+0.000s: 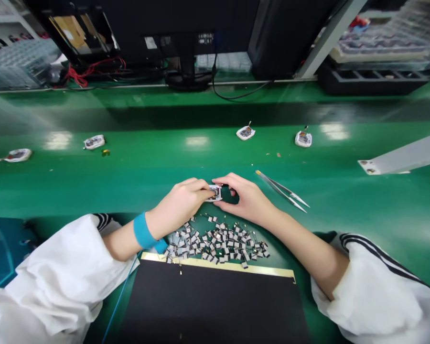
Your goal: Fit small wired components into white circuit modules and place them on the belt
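Observation:
My left hand (181,203) and my right hand (245,198) meet over the green belt and pinch a small white electronic module (214,192) between their fingertips. Both hands are closed on it. My left wrist wears a blue strap (143,231). Just below my hands lies a heap of several small grey parts (215,241), spread along the top edge of a black mat (215,301).
Metal tweezers (282,191) lie to the right of my right hand. More white modules sit on the green belt (165,157): two at the left (93,142) (17,155) and two at the far right (245,133) (303,138). A monitor stand (188,79) and black trays (372,79) stand behind.

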The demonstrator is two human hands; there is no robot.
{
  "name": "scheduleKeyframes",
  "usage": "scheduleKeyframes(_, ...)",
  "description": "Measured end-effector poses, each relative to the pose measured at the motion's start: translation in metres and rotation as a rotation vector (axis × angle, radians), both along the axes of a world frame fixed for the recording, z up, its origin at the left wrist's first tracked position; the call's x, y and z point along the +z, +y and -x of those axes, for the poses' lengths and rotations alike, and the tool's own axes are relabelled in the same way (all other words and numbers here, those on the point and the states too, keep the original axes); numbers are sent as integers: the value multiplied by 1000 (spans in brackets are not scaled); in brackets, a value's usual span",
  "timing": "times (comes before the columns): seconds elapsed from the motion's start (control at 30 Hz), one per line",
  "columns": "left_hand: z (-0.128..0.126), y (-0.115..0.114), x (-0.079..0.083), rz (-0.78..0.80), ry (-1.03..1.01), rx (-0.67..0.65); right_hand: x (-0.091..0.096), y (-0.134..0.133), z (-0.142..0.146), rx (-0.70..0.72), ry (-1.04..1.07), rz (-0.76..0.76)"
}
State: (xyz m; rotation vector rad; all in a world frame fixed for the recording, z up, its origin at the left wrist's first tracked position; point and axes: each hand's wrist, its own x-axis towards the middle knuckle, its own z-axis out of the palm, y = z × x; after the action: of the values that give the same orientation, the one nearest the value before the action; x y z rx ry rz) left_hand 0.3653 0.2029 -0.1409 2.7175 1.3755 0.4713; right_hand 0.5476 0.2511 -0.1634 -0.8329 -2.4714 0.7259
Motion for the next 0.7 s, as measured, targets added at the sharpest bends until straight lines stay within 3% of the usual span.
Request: scheduleKeyframes(0.7,0,3,-2,-26,-9,-19,0,3,-2,6,19,-26)
